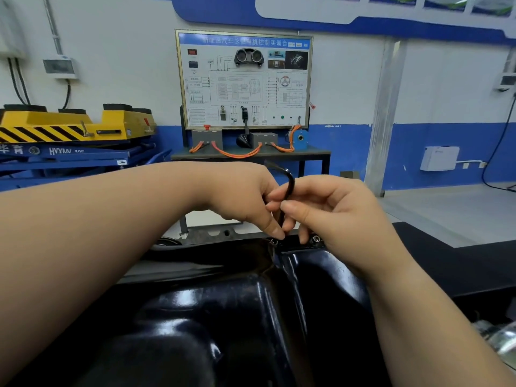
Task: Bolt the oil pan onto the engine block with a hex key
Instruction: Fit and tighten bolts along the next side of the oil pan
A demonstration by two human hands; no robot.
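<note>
Nearest support: a dark flat bench top (460, 261), which we see to the right of and behind the glossy black oil pan (237, 317). We cannot tell what bears the pan from below.

Further back, a dark-topped table (315, 155) on black legs carries:
- an upright diagram board (244, 79)
- a grey box (207, 138)
- a second grey box (264, 139)
- a blue round unit (301, 138)
- orange cables (237, 155) looping across the top

At left, a blue lift platform (69, 160) bears a yellow, black-striped unit (55, 127).

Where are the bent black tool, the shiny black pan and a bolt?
hex key (291, 183): head view, on its bend at the top.
pan (245, 308): head view, on its glossy middle.
bolt (316, 239): head view, on its round head.
</note>
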